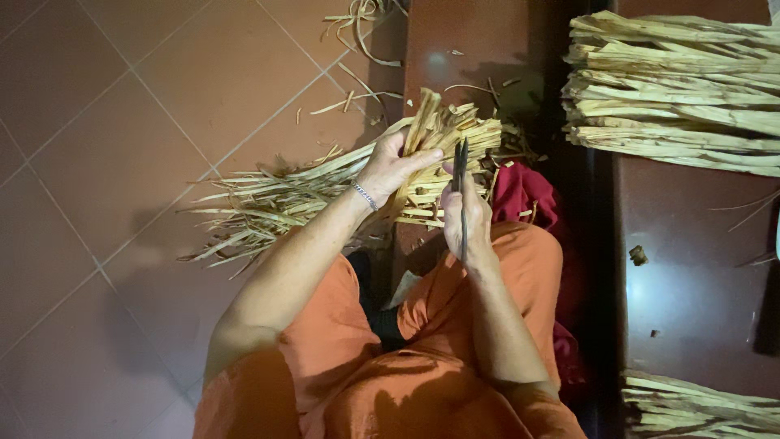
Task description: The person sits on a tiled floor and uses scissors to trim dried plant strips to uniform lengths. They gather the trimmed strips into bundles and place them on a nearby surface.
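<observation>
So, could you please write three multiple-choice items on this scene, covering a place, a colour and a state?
1. Where do the neatly stacked strips lie?
A. upper right
B. lower left
C. in the lap

2. What colour is the clothing the person wears?
A. blue
B. orange
C. white

3. What does the right hand hold?
A. nothing
B. a cup
C. a thin dark blade

Key: 1 A, the stack lies on the dark surface at upper right. 2 B, orange cloth covers the knees. 3 C, the fingers close round the blade, while the left hand grips the loose bundle.
</observation>
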